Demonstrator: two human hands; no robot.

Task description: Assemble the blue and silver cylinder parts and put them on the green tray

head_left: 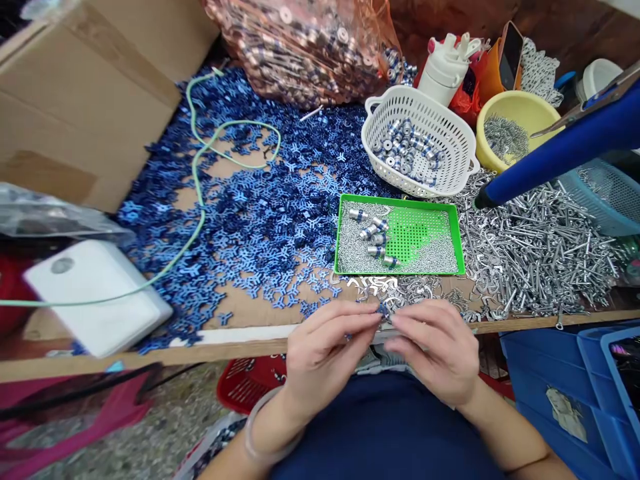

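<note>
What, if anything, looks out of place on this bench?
Chiefly the pale green cord: it trails loosely across the spread of blue Y-shaped pieces and over the white box. One silver eyelet pin also pokes past the bench's front edge, beside its heap. Nothing looks plainly damaged.

lt: bright, diffuse | shdws: soft | glare: metal pins [545, 250] | edges: stretched, sl. blurry

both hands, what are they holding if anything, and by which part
The left hand pinches a small blue piece, the right hand close beside it; which part is gripped cannot be told.
</note>
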